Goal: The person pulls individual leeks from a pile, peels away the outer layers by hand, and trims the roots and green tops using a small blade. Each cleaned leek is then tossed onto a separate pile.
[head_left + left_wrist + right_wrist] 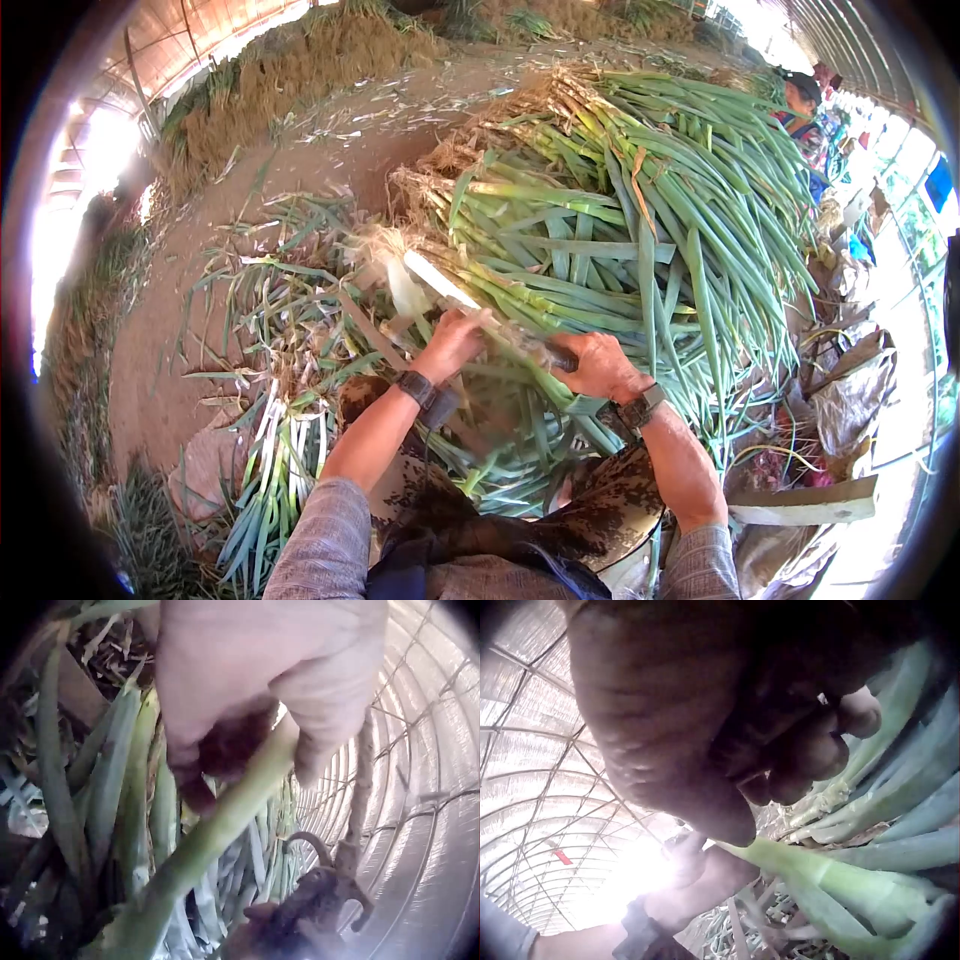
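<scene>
My left hand (453,345) grips a large green onion (437,279) by its stem. The onion's white, partly peeled end and roots point away to the upper left, and its green part (214,832) runs back past my right hand. Curled fingers of my right hand (597,366) hold a dark-handled tool (562,357), whose narrow greyish part lies along the onion; its exact kind I cannot tell. In the right wrist view the right hand (667,712) is in shadow, its thumb close against the onion's green stalk (810,874).
A big heap of unpeeled green onions (650,200) lies in front and to the right. Cleaned onions (285,450) lie left of my knee among leaf scraps (300,290). Another person (800,100) is at the far right. A wooden board (805,503) lies at lower right.
</scene>
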`<state>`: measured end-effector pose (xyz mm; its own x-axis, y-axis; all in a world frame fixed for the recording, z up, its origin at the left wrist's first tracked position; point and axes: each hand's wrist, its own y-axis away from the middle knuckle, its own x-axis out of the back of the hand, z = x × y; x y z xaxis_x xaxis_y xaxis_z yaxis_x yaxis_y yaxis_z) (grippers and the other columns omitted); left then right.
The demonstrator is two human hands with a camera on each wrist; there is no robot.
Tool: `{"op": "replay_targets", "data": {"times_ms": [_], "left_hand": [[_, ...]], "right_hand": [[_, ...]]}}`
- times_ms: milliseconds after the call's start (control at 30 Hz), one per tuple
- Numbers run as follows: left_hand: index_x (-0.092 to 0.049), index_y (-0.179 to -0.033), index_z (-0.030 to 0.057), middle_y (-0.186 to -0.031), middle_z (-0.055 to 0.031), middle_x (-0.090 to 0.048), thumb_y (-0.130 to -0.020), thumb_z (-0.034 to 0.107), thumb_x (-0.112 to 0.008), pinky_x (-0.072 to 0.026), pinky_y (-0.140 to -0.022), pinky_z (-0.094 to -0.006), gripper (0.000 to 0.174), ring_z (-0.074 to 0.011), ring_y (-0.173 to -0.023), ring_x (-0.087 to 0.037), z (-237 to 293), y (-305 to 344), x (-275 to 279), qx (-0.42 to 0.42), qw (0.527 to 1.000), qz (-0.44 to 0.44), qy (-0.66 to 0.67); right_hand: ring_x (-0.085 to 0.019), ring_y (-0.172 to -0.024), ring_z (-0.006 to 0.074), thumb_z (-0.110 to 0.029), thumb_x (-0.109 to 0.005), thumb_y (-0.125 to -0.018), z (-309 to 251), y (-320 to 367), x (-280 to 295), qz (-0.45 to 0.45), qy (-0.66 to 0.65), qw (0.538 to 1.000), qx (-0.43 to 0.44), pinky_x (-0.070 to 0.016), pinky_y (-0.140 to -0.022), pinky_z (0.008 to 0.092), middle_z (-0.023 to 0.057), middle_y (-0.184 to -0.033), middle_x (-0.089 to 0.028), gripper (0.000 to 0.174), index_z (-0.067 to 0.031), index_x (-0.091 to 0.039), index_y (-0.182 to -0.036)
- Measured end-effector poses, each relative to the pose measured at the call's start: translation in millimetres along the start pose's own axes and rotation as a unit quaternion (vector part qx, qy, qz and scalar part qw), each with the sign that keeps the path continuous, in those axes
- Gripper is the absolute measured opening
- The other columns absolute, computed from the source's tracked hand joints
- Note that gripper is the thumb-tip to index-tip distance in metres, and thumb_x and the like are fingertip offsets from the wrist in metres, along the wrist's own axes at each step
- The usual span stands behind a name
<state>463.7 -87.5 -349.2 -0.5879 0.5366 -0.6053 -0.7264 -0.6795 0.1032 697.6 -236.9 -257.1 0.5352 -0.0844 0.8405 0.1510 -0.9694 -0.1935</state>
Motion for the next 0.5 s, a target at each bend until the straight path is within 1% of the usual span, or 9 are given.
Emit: {"op": "replay_targets", "data": {"times_ms": [67,133,233,300,333,367,400,467,500], "left_hand": [[-0.062,-0.115,0.0021,-0.111,-0.0072,-0.066,-0.090,0.015,-0.069,-0.0511,-0.091,-0.0405,0.029,-0.0200,-0.100,-0.063,2,0,-4,-0.034,0.996,0.084,0.028],[-0.061,-0.116,0.0013,-0.111,-0.0083,-0.066,-0.091,0.013,-0.068,-0.0514,-0.092,-0.0401,0.029,-0.0211,-0.100,-0.063,1,-1,2,-0.039,0.994,0.100,0.017],[-0.060,-0.118,0.0008,-0.112,-0.0095,-0.066,-0.090,0.006,-0.065,-0.0512,-0.093,-0.0384,0.029,-0.0231,-0.106,-0.063,11,6,-2,-0.004,1.000,-0.010,-0.026],[-0.059,-0.119,0.0026,-0.111,-0.0098,-0.066,-0.090,0.006,-0.064,-0.0504,-0.092,-0.0400,0.030,-0.0234,-0.104,-0.063,20,14,-12,0.020,0.999,-0.013,-0.038],[-0.058,-0.120,0.0043,-0.110,-0.0101,-0.066,-0.090,0.005,-0.063,-0.0497,-0.091,-0.0415,0.030,-0.0236,-0.103,-0.063,21,16,-13,0.045,0.998,-0.017,-0.050],[-0.058,-0.118,0.0045,-0.110,-0.0104,-0.066,-0.087,0.001,-0.062,-0.0496,-0.091,-0.0442,0.031,-0.0247,-0.106,-0.062,14,6,14,0.079,0.995,-0.040,-0.047],[-0.064,-0.108,0.0037,-0.106,-0.0095,-0.067,-0.087,0.007,-0.065,-0.0496,-0.093,-0.0392,0.021,-0.0229,-0.104,-0.063,23,13,4,0.064,0.996,0.008,-0.054],[-0.064,-0.104,0.0053,-0.102,-0.0078,-0.067,-0.088,0.012,-0.065,-0.0513,-0.087,-0.0409,0.017,-0.0232,-0.097,-0.065,17,-6,27,-0.043,0.998,0.005,0.036],[-0.064,-0.104,0.0053,-0.102,-0.0078,-0.067,-0.088,0.012,-0.065,-0.0513,-0.087,-0.0409,0.017,-0.0232,-0.097,-0.065,23,-8,26,-0.042,0.998,0.004,0.036]], "right_hand": [[-0.067,-0.081,0.0380,-0.027,-0.072,-0.075,7,-2,-2,0.014,-0.013,1.000,-0.018,-0.0541,-0.075,0.0435,0.0188,-0.086,-0.070,0.040,-0.0072,-0.068,-0.110],[-0.067,-0.082,0.0384,-0.027,-0.072,-0.075,7,-6,-1,0.030,-0.025,0.999,-0.035,-0.0542,-0.075,0.0432,0.0191,-0.087,-0.070,0.041,-0.0065,-0.068,-0.110],[-0.067,-0.082,0.0379,-0.028,-0.072,-0.075,4,-9,2,0.074,-0.035,0.996,-0.031,-0.0545,-0.074,0.0427,0.0191,-0.086,-0.070,0.042,-0.0046,-0.068,-0.110],[-0.068,-0.083,0.0371,-0.028,-0.072,-0.075,0,-10,2,0.045,-0.035,0.998,0.019,-0.0548,-0.075,0.0419,0.0192,-0.088,-0.070,0.044,-0.0030,-0.068,-0.111],[-0.068,-0.083,0.0371,-0.028,-0.072,-0.075,-3,-12,3,0.043,-0.038,0.998,0.015,-0.0548,-0.075,0.0419,0.0192,-0.088,-0.070,0.044,-0.0030,-0.068,-0.111],[-0.068,-0.083,0.0368,-0.028,-0.072,-0.075,-5,-15,6,0.018,-0.024,0.999,-0.022,-0.0546,-0.075,0.0420,0.0194,-0.088,-0.070,0.044,-0.0030,-0.068,-0.111],[-0.068,-0.083,0.0364,-0.028,-0.072,-0.075,-5,-15,6,-0.009,-0.012,0.998,-0.062,-0.0545,-0.076,0.0421,0.0196,-0.088,-0.070,0.044,-0.0030,-0.068,-0.111],[-0.068,-0.082,0.0365,-0.029,-0.072,-0.076,11,-8,5,-0.007,0.006,0.997,-0.071,-0.0542,-0.076,0.0424,0.0194,-0.089,-0.070,0.043,-0.0035,-0.068,-0.110],[-0.068,-0.082,0.0368,-0.029,-0.072,-0.076,15,-4,6,0.008,-0.009,0.998,-0.055,-0.0540,-0.076,0.0427,0.0193,-0.088,-0.070,0.042,-0.0040,-0.068,-0.110]]}}
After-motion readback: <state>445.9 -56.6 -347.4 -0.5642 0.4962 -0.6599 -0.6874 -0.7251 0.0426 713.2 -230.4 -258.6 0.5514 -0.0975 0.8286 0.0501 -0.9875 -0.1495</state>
